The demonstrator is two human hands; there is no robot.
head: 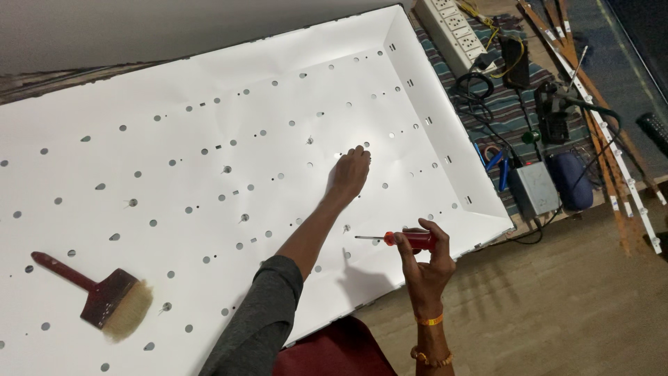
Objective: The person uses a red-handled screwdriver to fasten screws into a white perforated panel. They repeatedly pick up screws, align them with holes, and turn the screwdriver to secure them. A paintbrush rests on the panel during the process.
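repair workshop | power strip, cables, LED strips on floor

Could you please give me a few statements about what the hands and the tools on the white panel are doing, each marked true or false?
1. The right hand holds a red-handled screwdriver. True.
2. The left hand grips the paintbrush. False: it reaches out flat onto the white perforated panel, and the paintbrush lies untouched far from it.
3. The screwdriver's tip is pressed into a hole in the panel. False: it is held up in the air, roughly level.
4. A power strip lies beyond the panel's far corner. True.
5. The paintbrush has a dark red handle. True.
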